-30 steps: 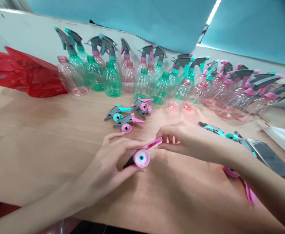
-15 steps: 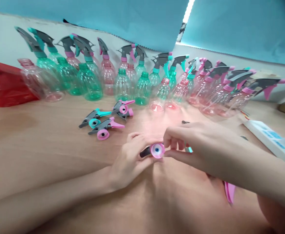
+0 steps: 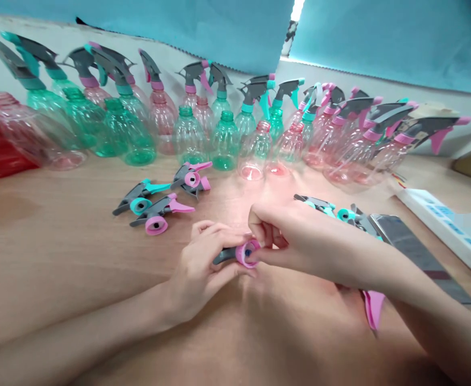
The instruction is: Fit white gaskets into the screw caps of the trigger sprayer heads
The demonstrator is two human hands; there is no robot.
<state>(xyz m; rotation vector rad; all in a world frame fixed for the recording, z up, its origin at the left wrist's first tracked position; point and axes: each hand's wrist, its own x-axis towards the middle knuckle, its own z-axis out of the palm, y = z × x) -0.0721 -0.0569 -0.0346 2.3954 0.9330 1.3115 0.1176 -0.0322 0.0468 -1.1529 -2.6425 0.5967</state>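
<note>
My left hand (image 3: 197, 268) is wrapped round a grey spray trigger head (image 3: 224, 256) with a pink collar. The collar's open end faces me, and something dark blue shows in its middle. My right hand (image 3: 278, 233) is closed, with its thumb and forefinger pinched at the collar's right rim. The thumb tip reaches over the opening; whatever lies between those fingertips is too small to make out. Left of my hands lie several loose trigger heads, among them one with a turquoise collar (image 3: 140, 205) and one with a pink collar (image 3: 156, 225).
Along the wall stand several clear green bottles (image 3: 225, 142) and pink bottles (image 3: 255, 150), some with trigger heads. Turquoise trigger heads (image 3: 345, 215), a phone (image 3: 414, 252) and a white power strip (image 3: 440, 225) lie at right. A pink trigger (image 3: 374, 308) shows below my right forearm. A red bag (image 3: 2, 147) lies far left.
Both hands sit slightly further left in view with the trigger head. The right thumb now covers part of the collar opening, and less of its white inside shows. The view has shifted, revealing the phone.
</note>
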